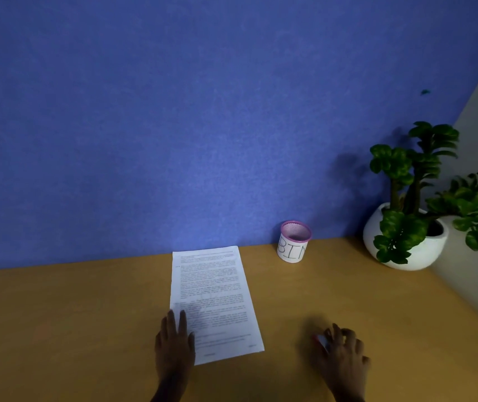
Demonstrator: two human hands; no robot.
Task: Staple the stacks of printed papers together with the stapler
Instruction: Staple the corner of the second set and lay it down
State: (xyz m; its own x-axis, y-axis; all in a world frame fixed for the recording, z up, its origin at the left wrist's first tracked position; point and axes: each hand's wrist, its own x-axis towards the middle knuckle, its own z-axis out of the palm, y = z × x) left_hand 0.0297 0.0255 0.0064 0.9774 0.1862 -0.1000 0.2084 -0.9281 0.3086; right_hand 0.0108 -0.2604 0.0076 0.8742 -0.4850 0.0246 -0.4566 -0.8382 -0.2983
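A stack of printed white papers lies on the brown desk, its long side running away from me. My left hand rests flat on the stack's near left corner, fingers spread. To the right, my right hand curls over a small blurred object with a red and white end, likely the stapler. Most of that object is hidden under the fingers.
A small white cup with a pink mesh rim, marked "BIN", stands at the back against the blue wall. A white pot with a green plant fills the back right corner.
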